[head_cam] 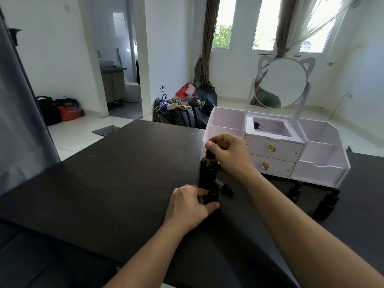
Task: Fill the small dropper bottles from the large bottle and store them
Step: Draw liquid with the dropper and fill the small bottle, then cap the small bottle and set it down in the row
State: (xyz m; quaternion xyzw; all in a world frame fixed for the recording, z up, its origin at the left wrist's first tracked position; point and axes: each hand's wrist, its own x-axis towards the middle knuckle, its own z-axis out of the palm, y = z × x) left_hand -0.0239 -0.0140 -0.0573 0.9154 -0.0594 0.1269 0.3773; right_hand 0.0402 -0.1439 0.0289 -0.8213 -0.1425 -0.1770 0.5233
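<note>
A tall dark large bottle stands upright on the dark table. My right hand pinches the black dropper top at its neck. Just in front of it stands a small dark dropper bottle, which my left hand grips with fingers and thumb. A loose black dropper cap lies on the table to its right. More small dark bottles stand at the right, in front of the white organizer.
The white organizer has two drawers with gold knobs, open side compartments and a round cat-ear mirror. A small dark item lies in its top tray. The table's far edge runs behind the organizer; bags lie on the floor beyond.
</note>
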